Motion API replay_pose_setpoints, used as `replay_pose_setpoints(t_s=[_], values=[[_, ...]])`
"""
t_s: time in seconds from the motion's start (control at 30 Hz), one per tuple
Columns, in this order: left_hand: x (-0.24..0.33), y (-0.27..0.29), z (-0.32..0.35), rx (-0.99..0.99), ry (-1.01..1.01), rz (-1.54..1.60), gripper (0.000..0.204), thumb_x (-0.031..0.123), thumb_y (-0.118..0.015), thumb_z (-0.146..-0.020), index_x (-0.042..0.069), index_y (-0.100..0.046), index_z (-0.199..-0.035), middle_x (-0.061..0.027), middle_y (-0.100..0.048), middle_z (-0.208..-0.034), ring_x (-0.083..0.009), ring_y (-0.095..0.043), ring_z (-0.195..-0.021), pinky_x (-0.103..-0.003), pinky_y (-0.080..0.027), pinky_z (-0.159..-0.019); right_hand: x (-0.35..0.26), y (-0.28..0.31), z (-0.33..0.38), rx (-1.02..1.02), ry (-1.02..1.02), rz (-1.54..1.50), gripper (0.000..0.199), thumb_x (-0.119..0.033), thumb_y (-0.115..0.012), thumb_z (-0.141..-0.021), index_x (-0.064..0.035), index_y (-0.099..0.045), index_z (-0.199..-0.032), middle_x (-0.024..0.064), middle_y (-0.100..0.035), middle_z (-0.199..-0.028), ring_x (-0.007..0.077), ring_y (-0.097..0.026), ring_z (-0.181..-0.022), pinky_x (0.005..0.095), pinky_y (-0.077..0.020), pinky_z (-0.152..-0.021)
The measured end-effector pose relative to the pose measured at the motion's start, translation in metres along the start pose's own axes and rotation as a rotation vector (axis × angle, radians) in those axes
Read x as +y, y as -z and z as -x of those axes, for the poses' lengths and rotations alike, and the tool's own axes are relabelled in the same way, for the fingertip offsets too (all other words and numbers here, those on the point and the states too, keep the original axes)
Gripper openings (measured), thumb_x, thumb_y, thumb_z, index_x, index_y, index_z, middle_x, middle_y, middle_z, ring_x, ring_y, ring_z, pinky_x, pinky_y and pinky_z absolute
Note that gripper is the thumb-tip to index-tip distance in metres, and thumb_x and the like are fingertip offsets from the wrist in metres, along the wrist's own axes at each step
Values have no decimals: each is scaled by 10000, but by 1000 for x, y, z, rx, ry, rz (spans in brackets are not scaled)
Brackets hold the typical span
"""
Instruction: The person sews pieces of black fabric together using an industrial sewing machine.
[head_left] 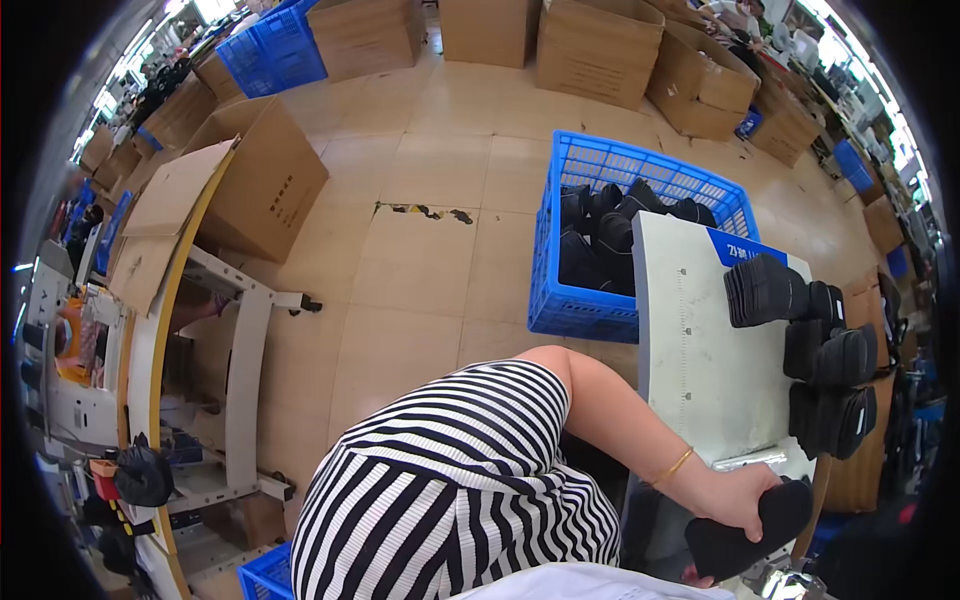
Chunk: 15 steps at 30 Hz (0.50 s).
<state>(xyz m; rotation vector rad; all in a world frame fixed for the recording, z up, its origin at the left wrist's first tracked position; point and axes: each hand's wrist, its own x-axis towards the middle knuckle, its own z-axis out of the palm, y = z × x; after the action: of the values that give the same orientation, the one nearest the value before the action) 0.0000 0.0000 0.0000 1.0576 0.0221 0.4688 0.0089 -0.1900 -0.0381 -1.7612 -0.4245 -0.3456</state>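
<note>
We see the left hand (733, 497), fingers clamped on a black piece (783, 518) at the near end of the pale surface (712, 375); the right hand's (698, 577) grip we cannot tell. Black stacks (766, 291) line the surface, beside a blue crate (583, 312) on tiled floor (405, 265), cardboard boxes (598, 55) beyond.

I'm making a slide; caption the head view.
The left hand grips a black piece near black stacks on a white table.

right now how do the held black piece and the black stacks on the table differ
The piece is gripped by the left hand; the stacks rest on the table. The piece shows a broad face; the stacks show many layered edges. Both look black.
</note>
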Motion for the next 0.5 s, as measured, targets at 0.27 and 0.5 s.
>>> replay_pose_setpoints(t_s=[0.27, 0.5], values=[[7, -7, -1, -21, 120, -98, 357, 149, -749, -751, -37, -654, -1040, -107, -710, -857, -170, -672, -812, -344, -545, -732, -17, 16, 4, -114, -184, 27, 227, -53, -582, -964, 40, -605, -1169, 170, -641, -1140, 216, -672, -894, 300, -576, -776], [26, -5, -12, -64, 341, 42, 237, 3, -731, -834, -43, -672, -1059, -124, -725, -958, -191, -709, -837, -333, -602, -751, -32, 8, 0, -187, -201, -322, 120, 83, -609, -912, 74, -601, -1031, 112, -582, -1108, 161, -674, -902, 273, -577, -782]])
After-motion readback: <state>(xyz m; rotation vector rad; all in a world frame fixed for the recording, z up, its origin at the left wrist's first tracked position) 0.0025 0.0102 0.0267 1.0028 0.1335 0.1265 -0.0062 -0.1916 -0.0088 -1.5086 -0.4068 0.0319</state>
